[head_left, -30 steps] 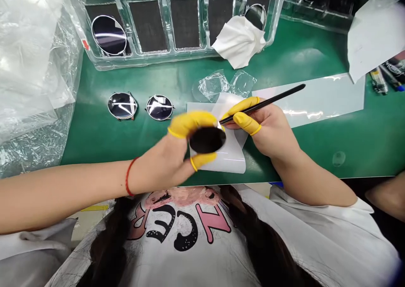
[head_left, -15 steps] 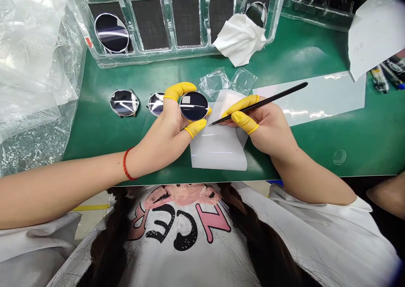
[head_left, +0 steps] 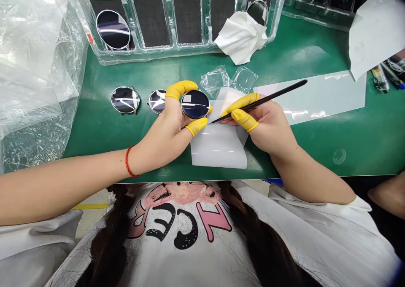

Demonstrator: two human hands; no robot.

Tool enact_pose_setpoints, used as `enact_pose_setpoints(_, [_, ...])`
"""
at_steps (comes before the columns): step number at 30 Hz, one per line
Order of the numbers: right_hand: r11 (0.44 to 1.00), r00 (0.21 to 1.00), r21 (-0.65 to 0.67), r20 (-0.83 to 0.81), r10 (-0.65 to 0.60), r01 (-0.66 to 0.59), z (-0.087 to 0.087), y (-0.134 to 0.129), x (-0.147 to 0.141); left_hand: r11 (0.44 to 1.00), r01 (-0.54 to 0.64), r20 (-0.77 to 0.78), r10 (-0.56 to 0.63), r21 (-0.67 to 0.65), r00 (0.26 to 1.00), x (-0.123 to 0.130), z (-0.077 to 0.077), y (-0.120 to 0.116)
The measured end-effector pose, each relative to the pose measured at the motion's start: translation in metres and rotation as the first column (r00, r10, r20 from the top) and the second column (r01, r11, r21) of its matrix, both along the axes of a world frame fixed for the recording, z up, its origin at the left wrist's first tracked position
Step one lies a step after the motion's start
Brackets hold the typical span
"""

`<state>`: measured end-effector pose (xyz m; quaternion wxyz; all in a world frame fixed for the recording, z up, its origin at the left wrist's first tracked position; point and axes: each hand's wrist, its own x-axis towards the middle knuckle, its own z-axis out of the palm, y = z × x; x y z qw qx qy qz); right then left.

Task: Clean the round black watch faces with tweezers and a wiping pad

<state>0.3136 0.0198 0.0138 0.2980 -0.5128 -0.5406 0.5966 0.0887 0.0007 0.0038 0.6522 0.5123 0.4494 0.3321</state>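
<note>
My left hand, with yellow finger cots, is closed round the edge of a round watch-like piece that has a glossy dark face and a silver rim. The face is turned up and shows a bright reflection. In my right hand, also in yellow finger cots, slim black tweezers are held like a pen. Their fine point is just right of my left thumb, close to the round piece but apart from its face. Under both hands lies a curled white translucent sheet.
Two more round dark-faced pieces lie left on the green table: one piece in full view, another partly behind my left hand. A clear compartment tray spans the back, a white cloth on its corner. Plastic bags cover the left.
Both hands keep nearly the same pose. The tweezers' tip has shifted very slightly to the right and up. The whole view has moved a little.
</note>
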Motion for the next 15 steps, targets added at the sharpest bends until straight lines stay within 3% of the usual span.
enact_pose_setpoints(9, [1.000,0.999,-0.010,0.026,-0.018,0.018,0.001,0.001,-0.002,0.993,0.014,0.051,-0.021,0.119,0.998,-0.003,-0.011,0.001])
enact_pose_setpoints(15, [0.974,0.993,0.223,0.102,-0.059,0.035,0.026,-0.006,0.010,0.993,-0.011,0.029,0.008,0.116,1.000,-0.001,-0.012,0.002])
